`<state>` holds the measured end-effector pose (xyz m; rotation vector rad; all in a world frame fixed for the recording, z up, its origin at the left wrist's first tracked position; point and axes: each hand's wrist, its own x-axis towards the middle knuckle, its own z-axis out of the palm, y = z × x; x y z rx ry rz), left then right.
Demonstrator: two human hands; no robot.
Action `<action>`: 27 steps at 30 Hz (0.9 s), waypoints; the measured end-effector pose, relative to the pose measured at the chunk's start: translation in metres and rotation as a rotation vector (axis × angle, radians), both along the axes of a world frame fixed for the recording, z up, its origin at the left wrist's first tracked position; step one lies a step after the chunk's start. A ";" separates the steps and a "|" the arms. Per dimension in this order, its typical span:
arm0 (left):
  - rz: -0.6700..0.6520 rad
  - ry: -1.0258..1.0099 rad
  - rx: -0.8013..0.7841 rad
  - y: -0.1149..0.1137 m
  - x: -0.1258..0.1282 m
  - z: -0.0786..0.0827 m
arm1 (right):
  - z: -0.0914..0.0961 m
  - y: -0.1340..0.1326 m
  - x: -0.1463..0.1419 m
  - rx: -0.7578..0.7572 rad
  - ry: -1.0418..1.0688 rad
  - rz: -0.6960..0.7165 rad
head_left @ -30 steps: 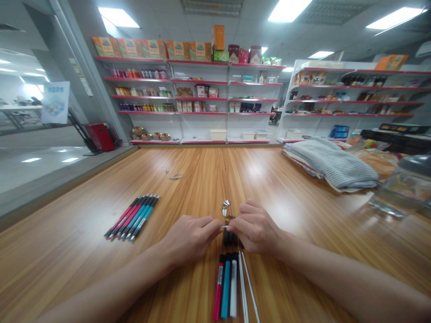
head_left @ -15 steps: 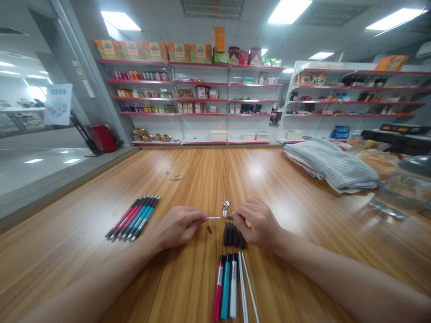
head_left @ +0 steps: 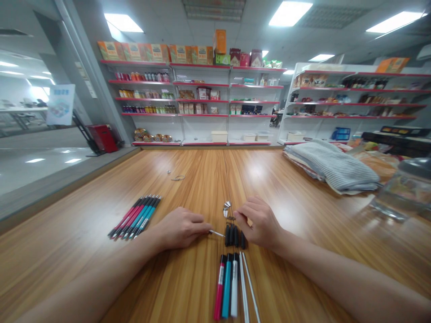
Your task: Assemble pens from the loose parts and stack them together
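Observation:
My left hand (head_left: 180, 229) rests on the wooden table (head_left: 101, 251), fingers pinched on a thin white refill (head_left: 215, 233) whose tip points right toward a row of short black pen grips (head_left: 234, 235). My right hand (head_left: 259, 222) sits just right of them, fingers curled in a pinch over some small silver pen tips (head_left: 226, 207); what it pinches is too small to name. In front of me lie a red, a teal and a white pen barrel (head_left: 226, 285) with two white refills (head_left: 247, 287) beside them.
A bundle of assembled red and teal pens (head_left: 136, 217) lies to the left. Folded striped cloths (head_left: 333, 168) and a clear lidded jar (head_left: 402, 188) occupy the right side. A small spring and ring (head_left: 175, 177) lie farther back. Stocked shop shelves (head_left: 202, 98) stand beyond the table.
My hands, which met over the black grips, parted. The left hand pulled the white refill away leftward, then lowered it toward the table. The right hand stayed near the silver tips.

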<state>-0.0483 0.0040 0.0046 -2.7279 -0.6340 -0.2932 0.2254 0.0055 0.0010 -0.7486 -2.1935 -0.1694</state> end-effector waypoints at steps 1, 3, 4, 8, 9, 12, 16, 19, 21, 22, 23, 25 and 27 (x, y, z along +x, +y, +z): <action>0.004 0.008 0.010 0.000 0.000 0.001 | 0.000 0.000 0.000 0.004 0.002 0.002; 0.014 0.021 0.024 0.000 0.000 0.001 | 0.000 0.000 0.000 0.009 0.002 0.003; 0.018 0.020 0.029 0.000 0.001 0.001 | 0.000 0.000 -0.001 0.011 0.003 0.004; 0.003 -0.041 -0.005 0.001 -0.001 -0.004 | -0.001 0.001 0.000 0.006 0.007 0.002; 0.001 -0.082 -0.029 0.002 -0.001 -0.006 | -0.001 0.001 0.000 0.005 0.008 0.001; 0.018 -0.310 -0.137 0.001 0.003 -0.009 | 0.001 0.000 0.000 -0.003 0.019 0.013; 0.079 -0.637 -0.307 -0.013 0.025 -0.006 | 0.004 -0.004 -0.001 -0.033 -0.019 0.145; 0.061 -0.641 -0.378 -0.026 0.043 -0.002 | 0.002 -0.005 -0.004 -0.026 -0.057 0.242; 0.032 -0.562 -0.383 -0.031 0.049 -0.001 | -0.001 -0.004 -0.005 -0.018 -0.069 0.284; 0.024 -0.529 -0.382 -0.033 0.050 -0.001 | -0.003 -0.004 -0.005 -0.020 -0.079 0.303; 0.021 -0.509 -0.380 -0.033 0.050 -0.002 | -0.004 -0.004 -0.005 -0.026 -0.091 0.319; 0.023 -0.499 -0.386 -0.033 0.048 -0.003 | -0.006 -0.003 -0.004 -0.048 -0.107 0.343; 0.019 -0.502 -0.393 -0.032 0.046 -0.004 | -0.006 -0.003 -0.003 -0.071 -0.107 0.352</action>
